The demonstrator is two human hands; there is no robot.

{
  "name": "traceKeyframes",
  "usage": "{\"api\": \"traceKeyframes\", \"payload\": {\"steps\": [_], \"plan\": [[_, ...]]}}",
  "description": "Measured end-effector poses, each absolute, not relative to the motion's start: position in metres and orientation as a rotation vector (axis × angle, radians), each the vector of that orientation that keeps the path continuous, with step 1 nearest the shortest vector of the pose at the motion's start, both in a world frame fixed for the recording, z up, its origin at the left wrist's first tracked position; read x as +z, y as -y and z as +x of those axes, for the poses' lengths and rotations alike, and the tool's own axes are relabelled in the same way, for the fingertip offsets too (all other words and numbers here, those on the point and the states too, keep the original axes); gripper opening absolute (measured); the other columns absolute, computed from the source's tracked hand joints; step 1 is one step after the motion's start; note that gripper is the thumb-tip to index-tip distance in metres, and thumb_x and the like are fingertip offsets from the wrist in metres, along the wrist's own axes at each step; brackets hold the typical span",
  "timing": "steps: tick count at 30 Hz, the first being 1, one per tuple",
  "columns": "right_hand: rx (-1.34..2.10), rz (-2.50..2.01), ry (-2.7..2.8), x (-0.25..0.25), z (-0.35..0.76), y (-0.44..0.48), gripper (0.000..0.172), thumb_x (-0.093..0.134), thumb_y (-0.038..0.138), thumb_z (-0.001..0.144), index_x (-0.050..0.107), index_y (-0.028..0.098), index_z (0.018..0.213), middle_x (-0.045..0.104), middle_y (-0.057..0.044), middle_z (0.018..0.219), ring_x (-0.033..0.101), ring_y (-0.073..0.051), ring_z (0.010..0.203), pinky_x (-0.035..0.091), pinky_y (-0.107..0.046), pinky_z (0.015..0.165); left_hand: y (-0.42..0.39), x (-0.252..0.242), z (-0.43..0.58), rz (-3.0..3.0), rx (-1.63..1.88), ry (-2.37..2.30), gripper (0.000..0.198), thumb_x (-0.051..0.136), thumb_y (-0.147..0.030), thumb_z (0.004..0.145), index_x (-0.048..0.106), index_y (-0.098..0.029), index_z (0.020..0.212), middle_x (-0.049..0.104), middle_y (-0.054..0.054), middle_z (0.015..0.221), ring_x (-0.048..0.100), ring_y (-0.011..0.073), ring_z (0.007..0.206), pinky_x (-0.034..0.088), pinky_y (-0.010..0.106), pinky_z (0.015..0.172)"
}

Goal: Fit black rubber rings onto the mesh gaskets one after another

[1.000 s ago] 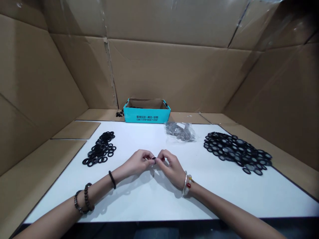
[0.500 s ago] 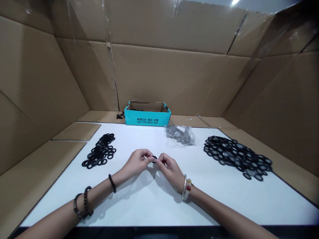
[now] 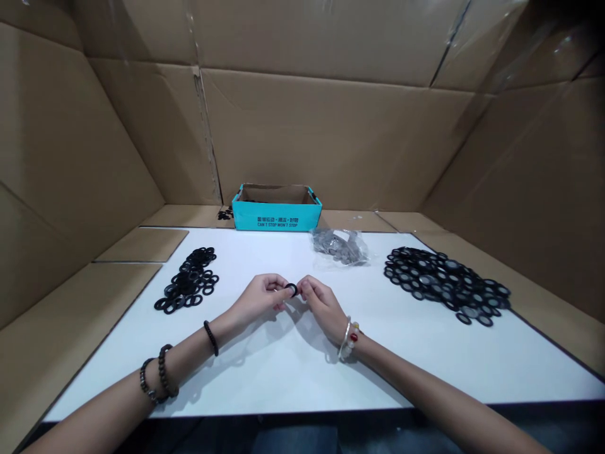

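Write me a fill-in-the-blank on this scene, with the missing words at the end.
The left hand and the right hand pinch a small black ____ between them.
The pile of rings with grey centres lies on the ____ side of the table.
The box at the far edge is coloured ____.
The silver bangle is on the ____ wrist.

Missing words: ring; right; teal; right.

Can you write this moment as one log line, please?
left hand: pinches black ring | right hand: pinches same ring | behind: teal box
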State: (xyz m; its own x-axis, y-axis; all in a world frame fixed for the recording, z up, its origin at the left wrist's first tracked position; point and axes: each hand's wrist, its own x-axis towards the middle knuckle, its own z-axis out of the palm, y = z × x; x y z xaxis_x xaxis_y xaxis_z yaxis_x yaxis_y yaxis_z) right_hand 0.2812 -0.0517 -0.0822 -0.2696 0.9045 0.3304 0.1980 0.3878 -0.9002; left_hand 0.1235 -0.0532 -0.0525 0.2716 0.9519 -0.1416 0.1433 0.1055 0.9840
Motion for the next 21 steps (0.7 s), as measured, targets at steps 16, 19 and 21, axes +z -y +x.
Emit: {"api": "traceKeyframes", "payload": {"steps": [16, 19, 21], "plan": [[0.637, -0.902, 2.057, -0.0818, 0.284, 0.0532, 0.027, 0.036, 0.031, 0.09, 0.041, 0.019, 0.066, 0.043, 0.001, 0.063, 0.041, -0.013, 0.06, 0.034, -0.026, 0.058, 0.0603, -0.0501, 0.1248, 1.468, 0.848, -1.08, 0.023, 0.059, -0.036, 0.07, 0.051, -0.015, 0.072, 0.045, -0.004, 0.058, 0.043, 0.0084, 0.052, 0.035, 0.02, 0.046], [0.623, -0.865, 2.059, -0.081, 0.2853, 0.055, 0.026, 0.036, 0.028, 0.09, 0.041, 0.019, 0.066, 0.042, 0.001, 0.063, 0.041, -0.013, 0.06, 0.033, -0.026, 0.058, 0.0611, -0.0522, 0.1263, 1.441, 0.839, -1.059, 0.023, 0.059, -0.037, 0.071, 0.05, -0.016, 0.074, 0.044, -0.004, 0.059, 0.043, 0.0093, 0.053, 0.034, 0.02, 0.044], [0.575, -0.845, 2.045, -0.0807, 0.2858, 0.057, 0.026, 0.037, 0.026, 0.089, 0.04, 0.019, 0.064, 0.041, 0.001, 0.061, 0.04, -0.012, 0.059, 0.032, -0.025, 0.057, 0.0609, -0.0538, 0.1272, 1.402, 0.823, -1.027, 0.025, 0.06, -0.038, 0.07, 0.05, -0.015, 0.075, 0.045, -0.004, 0.058, 0.044, 0.0097, 0.053, 0.034, 0.02, 0.045]]}}
